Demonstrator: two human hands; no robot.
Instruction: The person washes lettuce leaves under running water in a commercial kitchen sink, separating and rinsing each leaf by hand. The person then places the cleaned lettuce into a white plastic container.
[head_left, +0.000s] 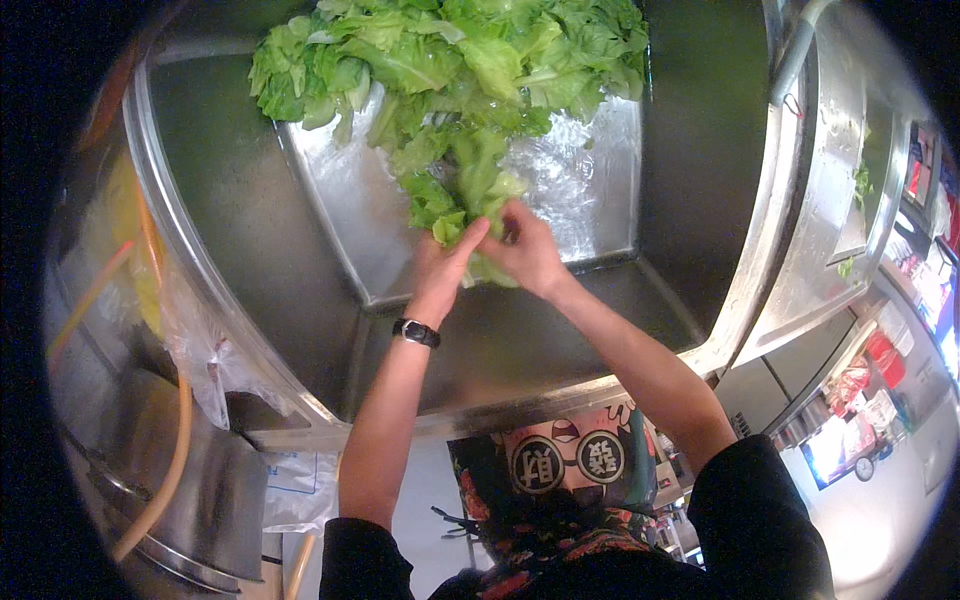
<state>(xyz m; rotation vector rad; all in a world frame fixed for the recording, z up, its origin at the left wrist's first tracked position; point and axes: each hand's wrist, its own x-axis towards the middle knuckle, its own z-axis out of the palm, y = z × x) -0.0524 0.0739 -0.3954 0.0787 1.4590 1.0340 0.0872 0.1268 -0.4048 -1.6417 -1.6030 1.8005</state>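
A large pile of green leafy lettuce (465, 60) lies in water at the far end of a deep stainless steel sink (495, 352). Over the nearer part of the basin, my left hand (442, 266) holds a bunch of lettuce leaves (476, 176), its thumb on top; a black-strapped watch (416, 332) is on that wrist. My right hand (529, 247) meets it from the right, with bent fingers and thumb pinching the same leaves. The hands touch or nearly touch at the thumbs. Some fingers are hidden behind the leaves.
A metal drainboard (832, 195) with lettuce scraps adjoins the sink on the right, beside a grey pipe (793, 67). On the left hang an orange hose (182, 427) and a clear plastic bag (217, 367). The sink's front rim (465, 421) runs just before my body.
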